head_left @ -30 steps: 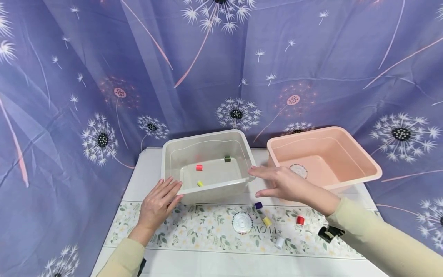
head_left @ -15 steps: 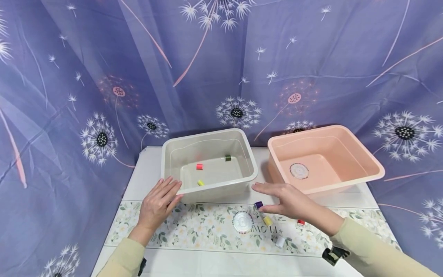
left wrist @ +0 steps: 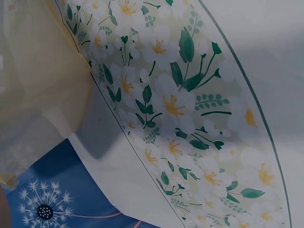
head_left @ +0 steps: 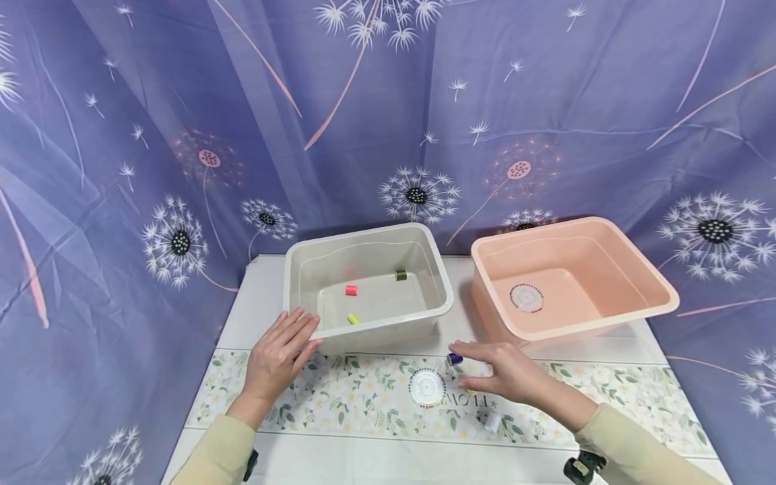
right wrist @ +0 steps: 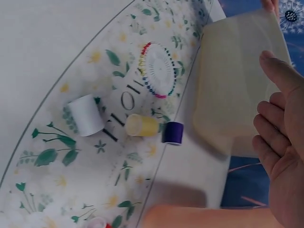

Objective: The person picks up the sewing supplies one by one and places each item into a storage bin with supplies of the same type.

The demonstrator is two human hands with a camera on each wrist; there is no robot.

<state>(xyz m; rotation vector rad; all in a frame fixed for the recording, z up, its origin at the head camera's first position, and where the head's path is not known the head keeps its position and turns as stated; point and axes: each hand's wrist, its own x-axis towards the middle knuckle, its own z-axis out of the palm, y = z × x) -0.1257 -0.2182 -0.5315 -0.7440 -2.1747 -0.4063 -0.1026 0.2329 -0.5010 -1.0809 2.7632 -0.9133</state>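
My left hand (head_left: 279,357) rests on the near left rim of a grey bin (head_left: 382,327), fingers straight. My right hand (head_left: 509,372) hovers over the table by a purple thread spool (head_left: 455,359), thumb and fingers apart, holding nothing. Beneath it a yellow spool (right wrist: 142,125) is mostly hidden in the head view but shows in the right wrist view. A white spool (head_left: 493,423) and a wheel of pins (head_left: 427,388) lie nearby. At the bottom of the right wrist view a red spool (right wrist: 98,223) is partly cut off.
Inside the grey bin lie a pinkish-red spool (head_left: 351,290), a yellow-green spool (head_left: 353,318) and a dark green spool (head_left: 401,275). To the right stands a pink bin (head_left: 578,328) with another pin wheel (head_left: 526,298) in it. A purple curtain (head_left: 339,175) hangs behind.
My right hand has left the grey bin's right rim and come down toward the purple and yellow spools, now covering the red one in the head view. My left hand stays put.
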